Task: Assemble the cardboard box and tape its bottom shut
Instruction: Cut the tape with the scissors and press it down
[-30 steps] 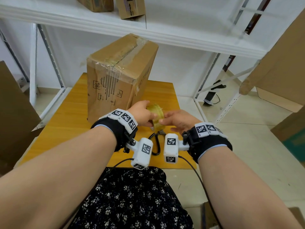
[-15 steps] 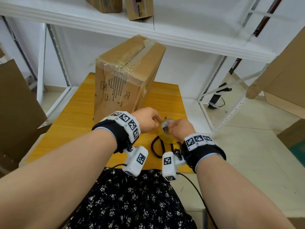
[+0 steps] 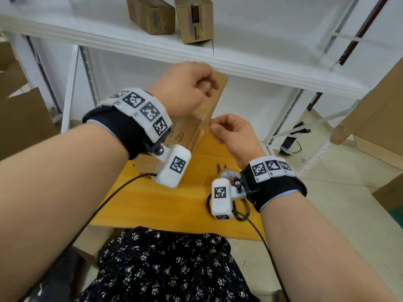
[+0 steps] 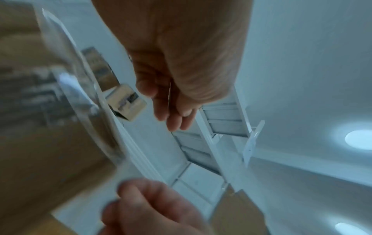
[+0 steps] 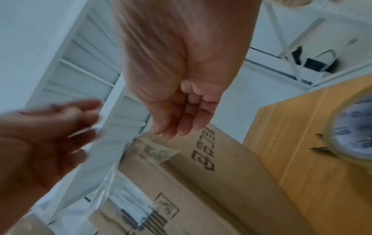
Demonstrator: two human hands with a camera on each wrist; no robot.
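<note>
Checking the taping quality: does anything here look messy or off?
At the upper edge of the cardboard box, the clear tape is bunched and wrinkled, not flat. Nothing else stands out; left hand and right hand pinch a loose tape strip.

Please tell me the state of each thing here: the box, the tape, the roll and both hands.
Box: standing on the table, tape on its upper edge.
Strip of tape: clear, stretched between the hands.
Tape roll: lying on the table, not held.
Left hand: raised, pinches the strip.
Right hand: seems to pinch the strip's other end.
</note>
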